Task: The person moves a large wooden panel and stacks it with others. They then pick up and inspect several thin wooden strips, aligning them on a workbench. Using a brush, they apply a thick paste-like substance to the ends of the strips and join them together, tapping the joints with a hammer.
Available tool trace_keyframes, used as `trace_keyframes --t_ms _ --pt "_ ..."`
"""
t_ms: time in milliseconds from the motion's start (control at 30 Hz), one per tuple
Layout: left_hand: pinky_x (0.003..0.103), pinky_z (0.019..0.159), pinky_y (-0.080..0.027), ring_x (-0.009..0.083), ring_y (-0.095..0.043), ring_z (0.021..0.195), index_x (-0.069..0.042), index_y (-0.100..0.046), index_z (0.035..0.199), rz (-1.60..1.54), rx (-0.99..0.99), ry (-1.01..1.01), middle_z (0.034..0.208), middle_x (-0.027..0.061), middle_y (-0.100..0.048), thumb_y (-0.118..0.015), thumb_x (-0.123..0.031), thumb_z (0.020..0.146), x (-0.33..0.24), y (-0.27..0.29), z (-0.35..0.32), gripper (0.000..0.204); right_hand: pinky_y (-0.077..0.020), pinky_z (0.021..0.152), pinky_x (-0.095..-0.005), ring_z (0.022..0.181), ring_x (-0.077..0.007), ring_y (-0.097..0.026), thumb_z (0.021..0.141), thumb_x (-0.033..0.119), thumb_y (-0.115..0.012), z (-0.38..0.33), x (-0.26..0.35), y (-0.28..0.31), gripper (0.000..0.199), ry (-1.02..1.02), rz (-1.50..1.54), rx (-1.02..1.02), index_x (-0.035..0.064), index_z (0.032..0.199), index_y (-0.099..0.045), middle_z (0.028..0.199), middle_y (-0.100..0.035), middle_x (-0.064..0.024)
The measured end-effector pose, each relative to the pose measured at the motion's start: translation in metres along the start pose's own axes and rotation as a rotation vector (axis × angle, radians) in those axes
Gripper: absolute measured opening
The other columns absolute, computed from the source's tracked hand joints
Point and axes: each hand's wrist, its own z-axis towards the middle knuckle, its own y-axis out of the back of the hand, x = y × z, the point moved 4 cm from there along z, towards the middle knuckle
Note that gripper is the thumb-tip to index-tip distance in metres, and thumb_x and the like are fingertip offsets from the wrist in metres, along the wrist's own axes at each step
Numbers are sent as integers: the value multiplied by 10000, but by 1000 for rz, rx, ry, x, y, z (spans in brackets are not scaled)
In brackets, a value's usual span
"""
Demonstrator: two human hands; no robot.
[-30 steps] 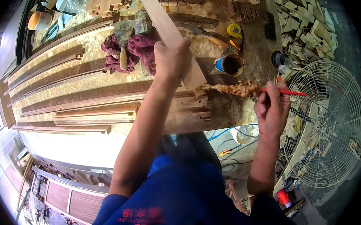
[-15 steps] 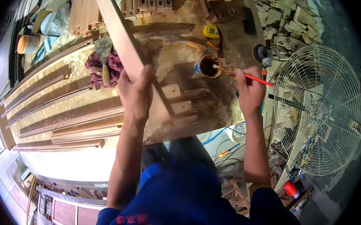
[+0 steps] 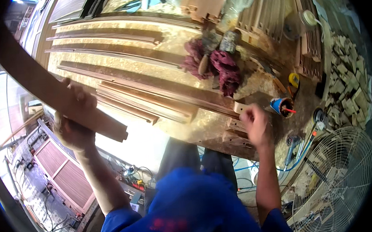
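My left hand (image 3: 76,119) is wrapped round a long wooden board (image 3: 41,81), held tilted off the left side of the bench. One board end points to the upper left, the other towards my body. My right hand (image 3: 259,126) hovers by the drilled end of a wood piece (image 3: 239,107) near the bench's front edge. Its fingers look curled but are blurred, and I see nothing in them. Just right of it stands a blue can (image 3: 276,106) with brown stain inside. A red brush handle (image 3: 287,110) sticks out over the can's rim.
Several wooden strips (image 3: 123,81) lie across the bench. Beyond my right hand are a dark red rag (image 3: 226,68), a yellow tape measure (image 3: 294,80) and stacked wood parts (image 3: 269,13). A wire-cage fan (image 3: 341,182) and a heap of offcuts (image 3: 349,83) stand at right.
The board in my left hand has swung from over the bench to the far left. My right hand has let go of the brush, now in the can. The view has turned leftward.
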Motion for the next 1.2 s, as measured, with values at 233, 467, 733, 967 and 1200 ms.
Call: trace_keyframes --t_ms 233,467,733,967,1200 --pt "446 1025 -495 262 -610 1079 9 -529 1323 299 -188 -189 1185 129 -604 -658 -236 1025 -70 146 26 407 -464 1048 -487 1229 -438 -563 852 -8 -679 233 -109 0 511 190 -638 -153 7 1344 -545 1347 -588 -243" --pt "408 1010 -500 248 -592 1120 -50 -598 1205 192 -178 -141 1118 97 -624 -714 -100 973 -92 332 82 264 -415 1157 -468 1416 -390 -463 920 98 -691 252 -39 -16 640 -258 -946 45 45 1516 -465 1548 -478 -205" --pt "514 1192 -412 274 -657 1117 -22 -584 1256 62 -251 -202 1107 97 -641 -675 20 881 -78 362 146 388 -521 831 -462 929 -390 -652 962 245 -678 146 10 33 372 -447 -620 -377 11 1231 -573 1020 -682 -183" --pt "479 1182 -396 165 -662 976 -99 -696 1070 15 26 26 1007 15 -702 -716 125 796 10 351 164 354 -334 433 -229 462 -59 -431 1014 267 -682 -5 141 -149 218 -503 548 -427 93 963 -560 597 -474 38" --pt "337 934 -501 184 -652 959 -26 -692 1031 51 196 -5 1002 55 -688 -689 153 800 63 343 171 292 -371 437 -239 471 -66 -465 928 198 -763 -148 175 -283 252 -702 672 -230 54 989 -565 670 -521 33"
